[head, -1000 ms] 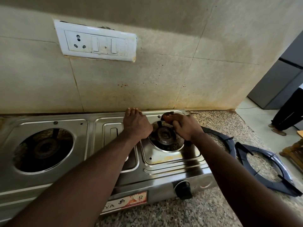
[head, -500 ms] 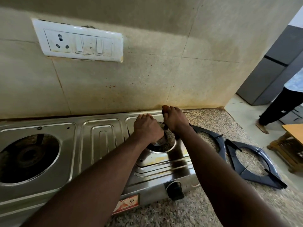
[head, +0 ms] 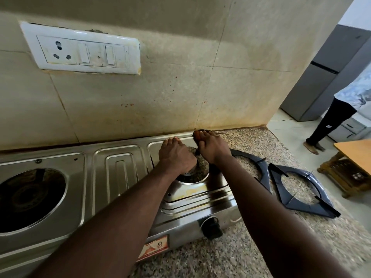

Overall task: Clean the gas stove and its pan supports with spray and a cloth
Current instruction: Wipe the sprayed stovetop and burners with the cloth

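Note:
A stainless steel two-burner gas stove [head: 120,177] stands on a speckled granite counter against the tiled wall. My left hand [head: 174,155] lies over the right burner [head: 190,174], its fingers curled down round the burner head. My right hand [head: 212,147] is at the stove's back right corner and holds a small dark burner part [head: 197,135], mostly hidden under its fingers. The left burner opening [head: 30,199] is bare. Two dark blue pan supports [head: 259,167] [head: 313,201] lie flat on the counter to the right of the stove.
A black knob [head: 210,227] sticks out of the stove's front. A white switchboard [head: 84,51] hangs on the wall. Beyond the counter's right end are a grey fridge [head: 325,77], a standing person [head: 331,121] and a wooden table [head: 355,153].
My left hand moved from the stove's middle panel onto the right burner. My right hand carried the dark part from the burner to the back right corner. The view shifted right.

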